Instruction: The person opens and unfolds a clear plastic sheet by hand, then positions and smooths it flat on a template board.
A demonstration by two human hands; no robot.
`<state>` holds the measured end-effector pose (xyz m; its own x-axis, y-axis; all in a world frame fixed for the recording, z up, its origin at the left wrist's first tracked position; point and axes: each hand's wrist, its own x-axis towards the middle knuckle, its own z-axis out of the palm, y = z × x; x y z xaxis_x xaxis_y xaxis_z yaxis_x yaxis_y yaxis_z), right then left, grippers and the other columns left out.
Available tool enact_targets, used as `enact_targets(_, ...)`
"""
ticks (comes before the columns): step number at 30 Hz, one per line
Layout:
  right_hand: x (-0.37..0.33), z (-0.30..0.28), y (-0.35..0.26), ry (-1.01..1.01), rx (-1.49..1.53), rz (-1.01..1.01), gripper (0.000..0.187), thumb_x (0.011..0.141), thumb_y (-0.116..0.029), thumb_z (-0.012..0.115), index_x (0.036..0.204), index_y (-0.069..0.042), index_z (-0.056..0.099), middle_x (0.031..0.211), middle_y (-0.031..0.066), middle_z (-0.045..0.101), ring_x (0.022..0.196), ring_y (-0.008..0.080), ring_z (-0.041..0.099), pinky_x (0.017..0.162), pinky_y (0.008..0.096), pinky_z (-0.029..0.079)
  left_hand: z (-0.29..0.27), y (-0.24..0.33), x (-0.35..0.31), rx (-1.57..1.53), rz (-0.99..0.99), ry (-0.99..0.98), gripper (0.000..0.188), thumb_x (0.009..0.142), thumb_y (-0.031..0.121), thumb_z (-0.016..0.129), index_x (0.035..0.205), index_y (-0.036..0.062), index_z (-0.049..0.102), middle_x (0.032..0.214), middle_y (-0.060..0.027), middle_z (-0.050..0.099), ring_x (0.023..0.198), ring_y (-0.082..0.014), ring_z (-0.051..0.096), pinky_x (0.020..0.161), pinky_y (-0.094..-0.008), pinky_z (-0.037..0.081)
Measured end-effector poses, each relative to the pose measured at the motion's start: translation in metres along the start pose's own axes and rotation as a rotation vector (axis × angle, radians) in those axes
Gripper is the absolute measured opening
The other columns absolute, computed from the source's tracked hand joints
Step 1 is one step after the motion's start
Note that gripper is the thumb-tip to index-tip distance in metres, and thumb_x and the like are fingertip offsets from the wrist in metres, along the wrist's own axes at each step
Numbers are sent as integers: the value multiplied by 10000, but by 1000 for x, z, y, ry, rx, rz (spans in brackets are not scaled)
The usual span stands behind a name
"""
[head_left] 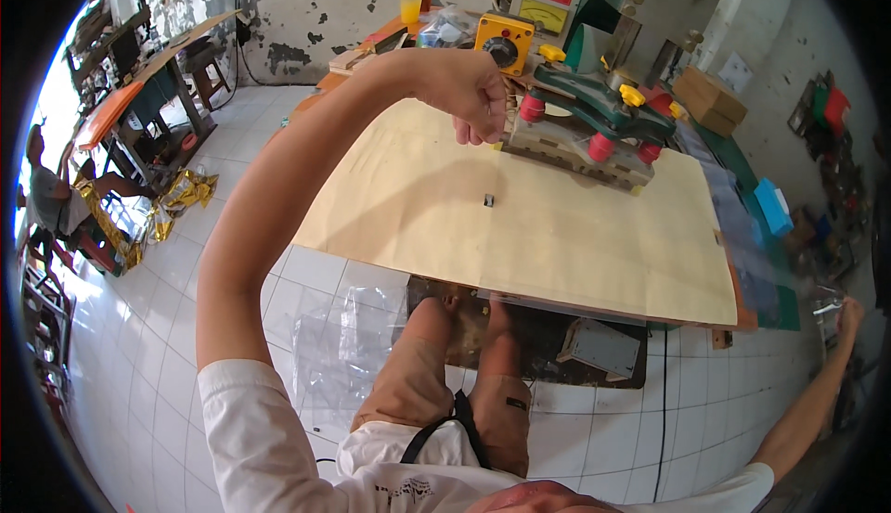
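My left hand [471, 97] is raised over the far side of the pale board [557, 253], fingers curled. It is right beside the left end of a press head with a dark green plate [603, 105], red knobs [601, 147] and yellow wing nuts [632, 96]. Whatever those fingers may hold is hidden. Beneath the plate is a metal block [575, 159]. A small dark piece [488, 200] lies on the board, nearer to me. Far out to the right, my right hand [849, 316] is closed at a shiny, clear plastic-like thing [824, 305], too blurred to name.
Behind the board are a yellow box with a black dial [504, 44], a drink cup [410, 5] and a cardboard box [710, 100]. A blue box [772, 207] stands right. Clear plastic [343, 346] lies on the floor. A person [60, 188] sits far left.
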<state>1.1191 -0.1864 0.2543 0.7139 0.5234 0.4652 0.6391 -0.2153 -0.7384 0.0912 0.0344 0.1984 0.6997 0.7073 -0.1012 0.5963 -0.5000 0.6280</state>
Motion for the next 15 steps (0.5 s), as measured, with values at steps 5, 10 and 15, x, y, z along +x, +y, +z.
enact_targets(5, -17, 16, 20, 58, -63, -7, 208, 925, -148, 447, 854, -106, 638, 566, -12, 477, 383, 113, 429, 324, 285, 319, -1, 2, 3, 20, -25, -2, 133, 783, 48, 678, 870, -50, 703, 818, -105, 721, 708, -170, 713, 668, -275, 571)
enact_targets(10, -24, -16, -6, -45, 11, 24, 216, 932, -137, 436, 1016, -103, 633, 622, -8, 511, 408, 102, 444, 317, 281, 313, 2, -33, -18, -21, 40, 76, 131, 791, 51, 686, 871, -52, 681, 796, -104, 716, 708, -163, 710, 673, -269, 563)
enact_targets(15, -101, 84, -41, -178, 125, 38, 388, 957, -192, 545, 1330, -93, 511, 829, -26, 570, 636, 64, 534, 526, 210, 426, -6, -76, -41, -327, 14, 347, 265, 800, 41, 706, 1024, 6, 571, 781, -71, 665, 738, -127, 657, 667, -274, 536)
